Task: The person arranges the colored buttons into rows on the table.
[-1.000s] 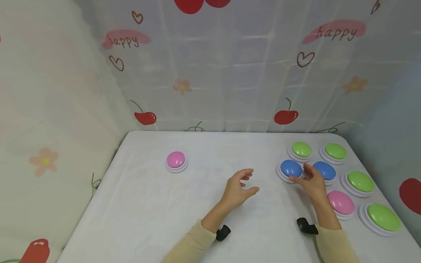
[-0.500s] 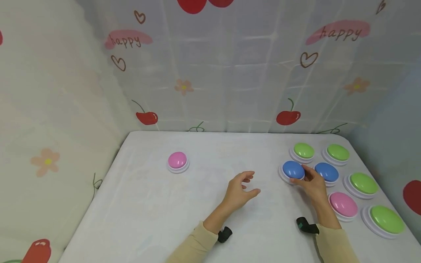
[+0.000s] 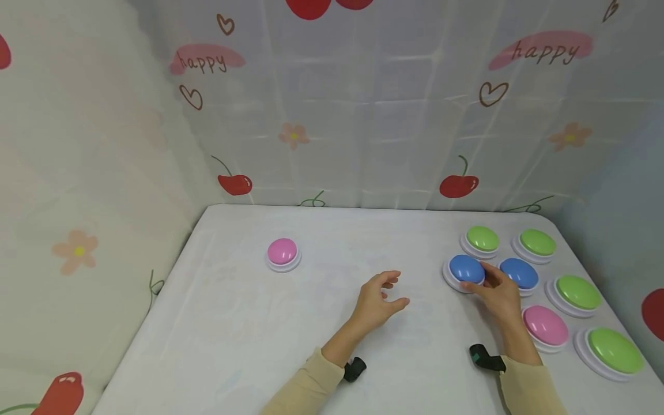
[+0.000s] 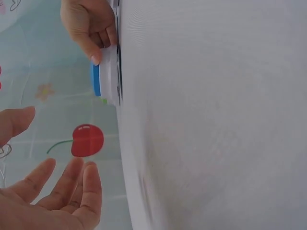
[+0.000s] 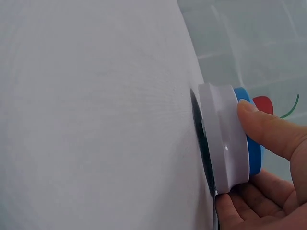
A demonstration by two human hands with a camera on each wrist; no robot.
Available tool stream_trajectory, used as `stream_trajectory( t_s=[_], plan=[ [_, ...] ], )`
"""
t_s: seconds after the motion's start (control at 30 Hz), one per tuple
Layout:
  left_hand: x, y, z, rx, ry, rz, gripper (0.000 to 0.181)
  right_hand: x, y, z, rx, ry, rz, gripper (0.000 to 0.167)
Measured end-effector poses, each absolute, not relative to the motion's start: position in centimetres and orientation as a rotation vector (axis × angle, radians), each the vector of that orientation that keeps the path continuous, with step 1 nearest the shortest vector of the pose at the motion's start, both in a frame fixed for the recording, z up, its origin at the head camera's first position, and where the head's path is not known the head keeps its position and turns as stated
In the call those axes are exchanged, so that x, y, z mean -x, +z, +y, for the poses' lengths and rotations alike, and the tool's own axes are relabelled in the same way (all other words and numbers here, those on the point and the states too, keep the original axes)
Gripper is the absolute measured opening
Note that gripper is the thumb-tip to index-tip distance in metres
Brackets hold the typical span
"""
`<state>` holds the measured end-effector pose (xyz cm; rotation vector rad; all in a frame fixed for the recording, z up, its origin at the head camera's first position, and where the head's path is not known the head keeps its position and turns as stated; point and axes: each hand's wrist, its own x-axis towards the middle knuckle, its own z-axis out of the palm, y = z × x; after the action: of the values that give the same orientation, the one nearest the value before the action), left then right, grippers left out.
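Note:
My right hand [image 3: 500, 297] grips a blue push button [image 3: 467, 268] on a round white base, at the right part of the table. In the right wrist view my thumb lies against the blue dome of the button [image 5: 228, 139] and the other fingers reach round its base. Dark shows between that base and the table; whether it is lifted I cannot tell. Right behind this hand stands a second blue button [image 3: 520, 274]. My left hand [image 3: 377, 300] hovers over the middle of the table, fingers relaxed and apart from the thumb, holding nothing.
Several green buttons, such as one at the back [image 3: 483, 238] and one in front [image 3: 616, 350], stand along the right side. A pink button [image 3: 546, 325] sits beside my right wrist, another pink button [image 3: 282, 252] far left. Patterned curtains [image 3: 358, 115] enclose the white table [image 3: 218, 323].
My right hand's fingers have come in closer round the blue button. The left hand has stayed nearly still. The whole head view has shifted slightly.

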<state>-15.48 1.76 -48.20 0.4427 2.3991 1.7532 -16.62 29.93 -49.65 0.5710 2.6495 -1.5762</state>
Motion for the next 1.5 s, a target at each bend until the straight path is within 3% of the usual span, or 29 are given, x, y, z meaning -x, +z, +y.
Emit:
stream_trajectory(
  t_s=[0.4,0.83,1.5],
  plan=[
    [16.5,-47.9,1.7,-0.487,1.737,2.487,0.057,16.2,-47.3,27.9,-0.505,-1.649,2.596,0.091],
    [18.0,-46.9,1.5,-0.511,1.75,2.569,0.059,16.1,-44.7,23.4,-0.175,-1.75,2.669,0.08],
    [19.6,-46.8,-3.3,-0.32,1.92,2.503,0.058,19.5,-45.0,15.5,0.145,-1.771,2.57,0.072]
  ],
)
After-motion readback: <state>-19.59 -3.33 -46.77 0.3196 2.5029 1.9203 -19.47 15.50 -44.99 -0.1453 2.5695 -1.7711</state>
